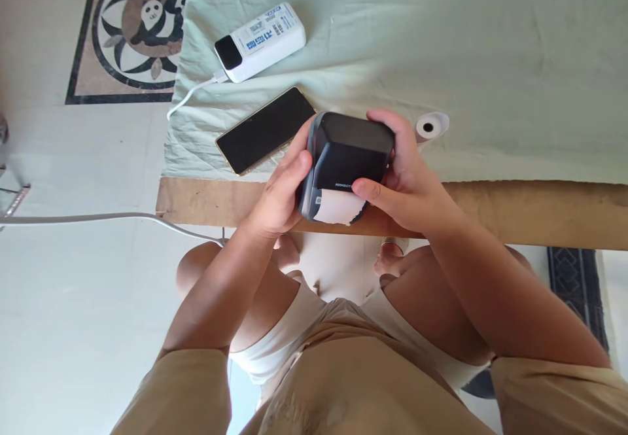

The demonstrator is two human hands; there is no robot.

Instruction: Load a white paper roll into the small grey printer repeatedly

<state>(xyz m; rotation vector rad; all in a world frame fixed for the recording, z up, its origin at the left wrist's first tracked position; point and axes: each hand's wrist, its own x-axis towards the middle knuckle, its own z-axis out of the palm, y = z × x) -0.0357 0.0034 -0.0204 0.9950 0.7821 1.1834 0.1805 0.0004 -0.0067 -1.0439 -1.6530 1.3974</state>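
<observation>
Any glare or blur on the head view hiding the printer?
Head view: sharp on the black printer held by left hand and right hand; daylight washes out the cloth slightly; the phone screen shows no glare.

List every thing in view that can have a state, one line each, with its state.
Label printer: lid shut, held off the table, white paper sticking out of its slot.
Left hand: gripping the printer's left side.
Right hand: gripping the printer's right side, finger by the paper.
Phone: screen dark, lying flat on the cloth.
Power bank: white cable plugged in, lying flat.
Paper roll: lying loose on the cloth.
</observation>
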